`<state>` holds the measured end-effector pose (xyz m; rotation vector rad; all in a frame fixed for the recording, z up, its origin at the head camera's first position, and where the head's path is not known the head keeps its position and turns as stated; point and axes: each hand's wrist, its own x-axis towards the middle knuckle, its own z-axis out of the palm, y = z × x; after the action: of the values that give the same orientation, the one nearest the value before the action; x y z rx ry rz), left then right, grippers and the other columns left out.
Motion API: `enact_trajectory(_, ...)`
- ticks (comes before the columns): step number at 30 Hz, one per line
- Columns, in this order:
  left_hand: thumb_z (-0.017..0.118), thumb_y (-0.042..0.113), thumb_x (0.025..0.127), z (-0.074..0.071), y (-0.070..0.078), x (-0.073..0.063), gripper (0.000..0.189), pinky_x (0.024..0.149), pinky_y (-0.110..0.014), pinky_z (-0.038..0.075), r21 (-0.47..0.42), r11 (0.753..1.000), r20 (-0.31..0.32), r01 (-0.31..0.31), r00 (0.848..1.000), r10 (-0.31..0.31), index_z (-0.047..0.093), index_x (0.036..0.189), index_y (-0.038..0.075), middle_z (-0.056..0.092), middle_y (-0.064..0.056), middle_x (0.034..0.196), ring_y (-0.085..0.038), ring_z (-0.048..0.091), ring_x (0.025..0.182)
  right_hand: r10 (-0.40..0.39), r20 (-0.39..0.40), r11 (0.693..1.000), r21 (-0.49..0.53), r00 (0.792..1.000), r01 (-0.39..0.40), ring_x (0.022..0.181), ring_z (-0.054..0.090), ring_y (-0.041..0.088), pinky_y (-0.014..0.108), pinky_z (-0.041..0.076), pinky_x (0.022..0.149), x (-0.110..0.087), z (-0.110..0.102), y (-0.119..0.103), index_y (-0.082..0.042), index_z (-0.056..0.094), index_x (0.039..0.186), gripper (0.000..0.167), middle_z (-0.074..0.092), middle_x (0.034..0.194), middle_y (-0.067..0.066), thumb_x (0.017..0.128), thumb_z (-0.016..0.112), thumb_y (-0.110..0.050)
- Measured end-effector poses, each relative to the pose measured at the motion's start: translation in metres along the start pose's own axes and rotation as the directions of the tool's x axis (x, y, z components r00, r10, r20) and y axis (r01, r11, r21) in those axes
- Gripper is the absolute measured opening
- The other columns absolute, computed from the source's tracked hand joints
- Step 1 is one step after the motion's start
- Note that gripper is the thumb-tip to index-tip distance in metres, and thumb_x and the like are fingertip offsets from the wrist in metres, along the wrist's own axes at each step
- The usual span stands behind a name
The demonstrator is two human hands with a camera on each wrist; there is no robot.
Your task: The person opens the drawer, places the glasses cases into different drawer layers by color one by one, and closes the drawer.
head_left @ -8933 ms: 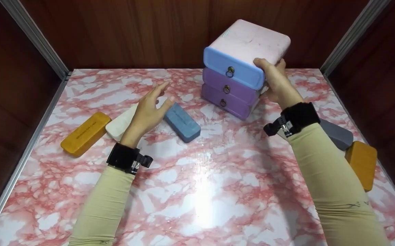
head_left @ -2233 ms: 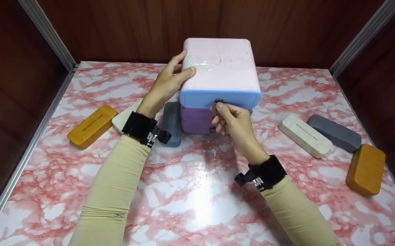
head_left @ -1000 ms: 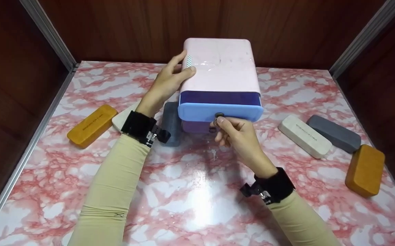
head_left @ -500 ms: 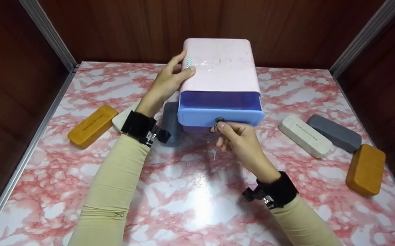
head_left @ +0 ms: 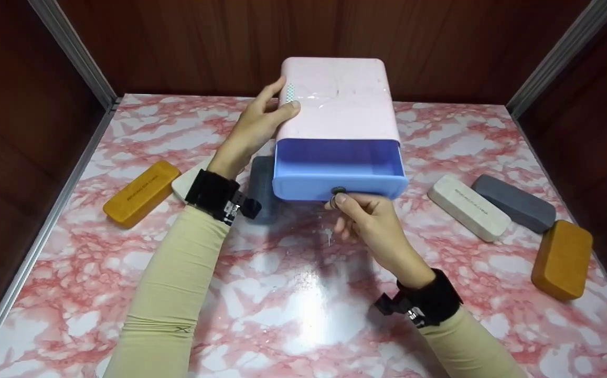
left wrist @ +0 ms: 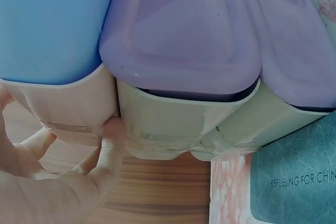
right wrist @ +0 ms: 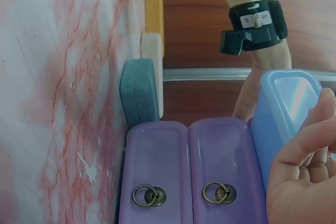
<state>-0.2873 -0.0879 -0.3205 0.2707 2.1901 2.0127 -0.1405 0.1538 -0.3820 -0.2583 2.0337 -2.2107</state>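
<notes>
A small drawer cabinet with a pink top point(head_left: 340, 100) stands at the back middle in the head view. My left hand point(head_left: 253, 123) grips its left side near the top, thumb on the upper face. The blue top drawer point(head_left: 303, 188) is pulled partway out, and its visible inside is bare. At its front, my right hand point(head_left: 379, 228) pinches the brass ring pull point(head_left: 338, 190) between thumb and finger. Below, two purple drawers point(right wrist: 157, 156) with brass rings are closed, as the right wrist view shows; the blue drawer hides them in the head view.
Left of the cabinet lie a blue-grey case point(head_left: 263, 191), a white case point(head_left: 190, 178) partly behind the left wrist, and a mustard case point(head_left: 142, 194). On the right lie another white case point(head_left: 468, 208), a dark grey case point(head_left: 515, 203) and a mustard case point(head_left: 562, 260). Wooden walls enclose the marbled table.
The cabinet was turned and shifted left from its angled place. My right hand then took the ring and drew the blue drawer toward me; the left hand keeps its hold.
</notes>
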Motion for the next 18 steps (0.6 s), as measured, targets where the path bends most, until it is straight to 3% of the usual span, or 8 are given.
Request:
enact_trajectory(11,0.069,0.040,0.101,0.002,0.000,0.000,0.076,0.104,-0.035,0.055,0.030,1.000,-0.005,-0.002,1.000,0.002,0.033,0.168,0.034,0.047,-0.011,0.158,-0.023,0.062,0.127,0.014,-0.010,0.999,-0.035,1.000,-0.015,0.052,0.061,0.012,0.020,0.047,0.044,-0.010,-0.001,-0.003,0.002,0.078,0.103,0.025,0.069,0.065,0.007,0.107,0.063,-0.018)
enact_trajectory(18,0.069,0.041,0.101,0.001,0.000,0.000,0.076,0.104,-0.034,0.055,0.033,0.999,-0.011,0.004,1.000,-0.004,0.033,0.168,0.036,0.046,-0.009,0.159,-0.022,0.061,0.128,0.039,-0.002,0.997,-0.062,0.999,-0.039,0.053,0.061,0.011,0.023,0.052,0.048,-0.014,-0.003,-0.002,0.005,0.077,0.106,0.028,0.070,0.066,0.006,0.107,0.063,-0.019)
